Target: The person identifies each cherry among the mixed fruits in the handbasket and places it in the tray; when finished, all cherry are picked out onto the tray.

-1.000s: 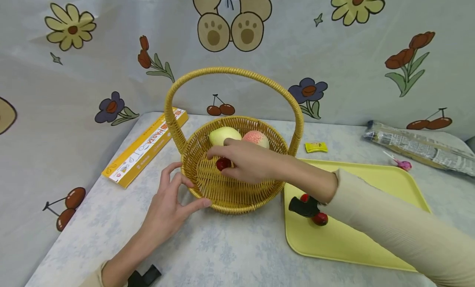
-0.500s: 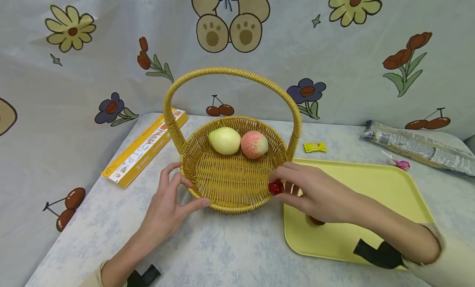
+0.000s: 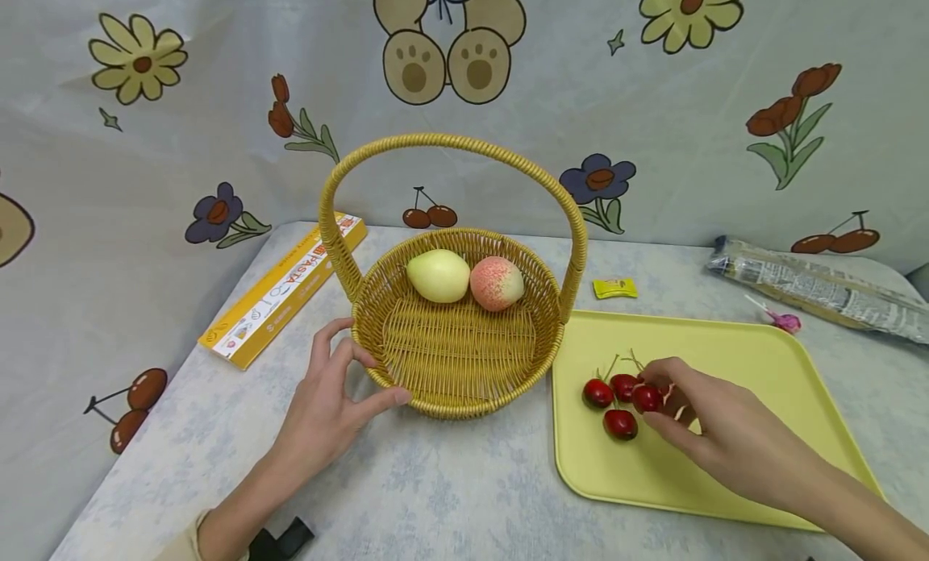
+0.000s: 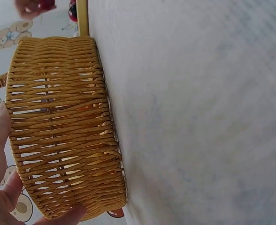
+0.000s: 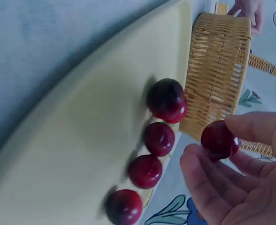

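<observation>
My left hand (image 3: 341, 404) holds the near left rim of a wicker basket (image 3: 457, 405), its thumb and fingertips at the edge. A yellow-green pear (image 3: 439, 276) and a pink peach (image 3: 497, 284) lie at the back inside it. To the right, my right hand (image 3: 726, 432) pinches a dark red cherry (image 5: 219, 140) between thumb and finger above the yellow tray (image 3: 726, 496). Several other cherries (image 3: 620, 425) with stems lie on the tray, left of that hand. In the left wrist view, the basket's woven side (image 4: 65, 131) is close to the left fingers.
A yellow pasta box (image 3: 283, 291) lies left of the basket. Behind the tray sit a small yellow wrapped packet (image 3: 614, 288), a pink lollipop (image 3: 785, 322) and a long plastic-wrapped package (image 3: 820, 287). The basket's tall handle (image 3: 453, 142) arches over it.
My right hand has carried a cherry out of the basket, rightward to above the tray. The pear and peach have come into full view. The left hand has stayed on the rim.
</observation>
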Motion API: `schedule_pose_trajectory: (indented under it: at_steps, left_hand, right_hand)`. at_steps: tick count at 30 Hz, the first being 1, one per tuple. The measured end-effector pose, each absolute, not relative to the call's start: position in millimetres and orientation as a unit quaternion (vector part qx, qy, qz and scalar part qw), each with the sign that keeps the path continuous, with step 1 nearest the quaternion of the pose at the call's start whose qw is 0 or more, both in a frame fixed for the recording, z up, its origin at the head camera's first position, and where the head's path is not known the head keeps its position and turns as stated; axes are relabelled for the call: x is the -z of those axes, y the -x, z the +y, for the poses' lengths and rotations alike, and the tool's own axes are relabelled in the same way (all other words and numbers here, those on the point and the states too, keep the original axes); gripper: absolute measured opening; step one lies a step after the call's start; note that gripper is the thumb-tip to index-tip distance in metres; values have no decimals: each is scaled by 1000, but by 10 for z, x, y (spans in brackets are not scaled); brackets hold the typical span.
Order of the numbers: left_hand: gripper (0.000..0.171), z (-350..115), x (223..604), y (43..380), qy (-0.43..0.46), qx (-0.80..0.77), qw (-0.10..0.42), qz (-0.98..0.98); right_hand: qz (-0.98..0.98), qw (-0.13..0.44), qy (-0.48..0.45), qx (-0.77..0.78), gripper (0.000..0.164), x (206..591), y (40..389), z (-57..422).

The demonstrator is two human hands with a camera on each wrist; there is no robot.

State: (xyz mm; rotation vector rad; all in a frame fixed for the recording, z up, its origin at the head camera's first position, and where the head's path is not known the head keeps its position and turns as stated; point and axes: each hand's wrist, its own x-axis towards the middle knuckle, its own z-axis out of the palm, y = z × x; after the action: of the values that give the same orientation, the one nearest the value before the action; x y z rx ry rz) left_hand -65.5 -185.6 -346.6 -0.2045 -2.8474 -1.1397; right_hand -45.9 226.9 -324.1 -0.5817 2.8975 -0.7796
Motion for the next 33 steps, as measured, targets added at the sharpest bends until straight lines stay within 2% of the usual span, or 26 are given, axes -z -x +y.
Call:
schedule_pose_trajectory:
  at_steps: [8,25,33]
  left_hand:
    - [45,-1851,3466,669,66,371,31,-926]
    - [47,-1859,3468,656,68,373,26,-925]
    - [47,-1859,3472,656,68,376,29,-924]
  right_hand:
    - [968,45,125,211,29,3429,410,2515]
    - [973,89,109,181,27,3591,416,2609]
    - [974,83,107,180,26,3589,427,2611]
